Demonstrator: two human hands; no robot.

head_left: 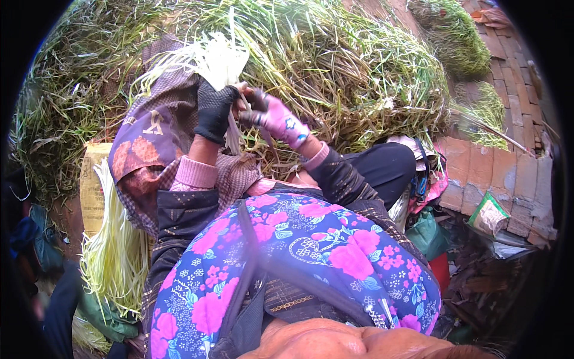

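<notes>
Nearest to me, my blue apron with pink flowers (311, 251) is filling the lower middle of the view, and my two dark sleeves are rising out of it toward the work. To my left, one sheaf of pale yellow-white stalks (113, 251) is lying beside my knee, its long axis running near to far, next to one brown cardboard box (92, 185).

Further out, my left hand (213, 110) in a black glove is clamping its fingers around one bunch of pale leek stalks (218, 60). The bunch is standing roughly upright in the picture, its pale ends fanning away from me and thin strands hanging down below my grip. My right hand (278, 118), in a pink glove, is touching the same bunch just beside the left, fingers curled shut on the strands.

Beyond both hands a big heap of green stalks (359, 78) is crowding in, leaving little open room. At right, brick paving (496, 161) is showing bare ground.
</notes>
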